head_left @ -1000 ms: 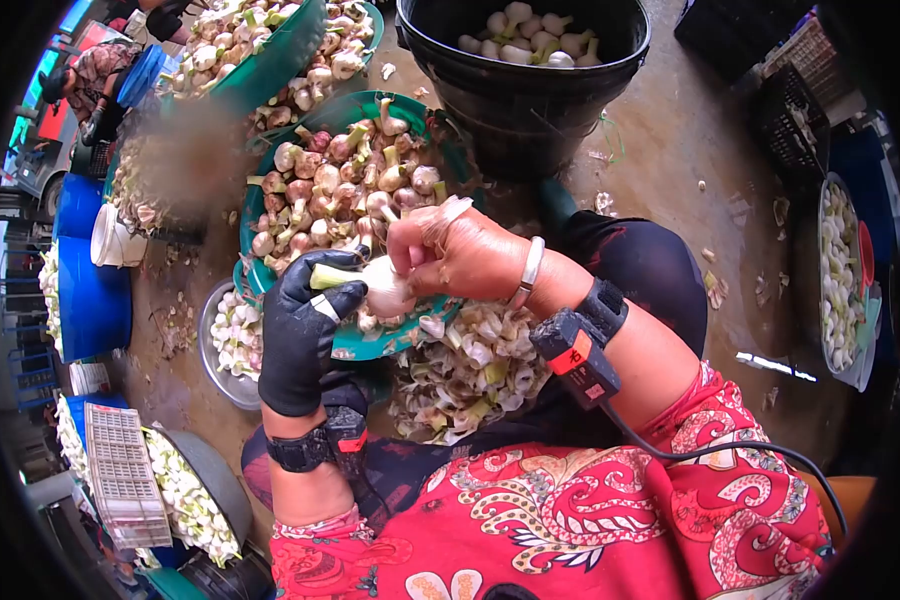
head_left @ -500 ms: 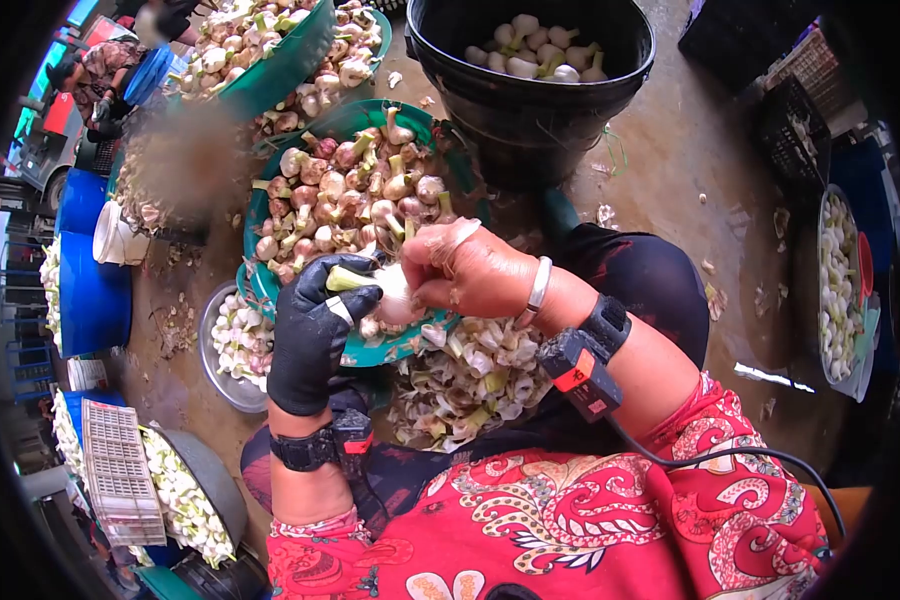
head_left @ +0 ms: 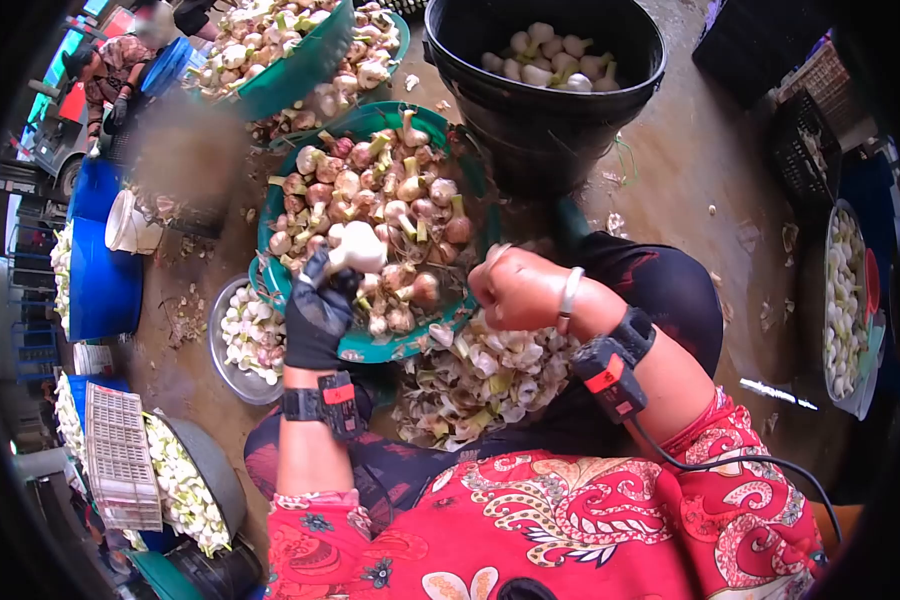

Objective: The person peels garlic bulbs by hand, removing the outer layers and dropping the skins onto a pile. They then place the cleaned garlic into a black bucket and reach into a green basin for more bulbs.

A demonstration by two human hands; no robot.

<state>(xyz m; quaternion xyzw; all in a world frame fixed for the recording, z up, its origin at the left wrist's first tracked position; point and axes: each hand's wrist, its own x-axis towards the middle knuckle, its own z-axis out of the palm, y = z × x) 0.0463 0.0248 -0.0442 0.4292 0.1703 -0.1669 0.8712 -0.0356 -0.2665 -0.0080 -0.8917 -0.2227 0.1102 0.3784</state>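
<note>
My left hand (head_left: 320,310), in a black glove, is closed around a smooth white garlic bulb (head_left: 358,248), raised over the green basin (head_left: 262,240). Unpeeled garlic bulbs (head_left: 345,190) with brownish skins and cut stems fill that basin. My right hand (head_left: 520,288) is bare, with a bangle at the wrist. Its fingers are curled in, apart from the bulb, above a heap of garlic skins (head_left: 480,385) near my lap; whatever they may hold is hidden.
A black bucket (head_left: 545,130) with white bulbs stands beyond the basin. A metal bowl (head_left: 220,345) of bulbs sits at left. Another heaped green basin (head_left: 295,70) is farther off. Blue tubs (head_left: 105,280) and a person (head_left: 115,75) are at left; a garlic-filled tub (head_left: 843,300) is at right.
My right hand has come away from the bulb and moved right and slightly down. My left hand has tilted the bulb upward, and more of its white surface shows.
</note>
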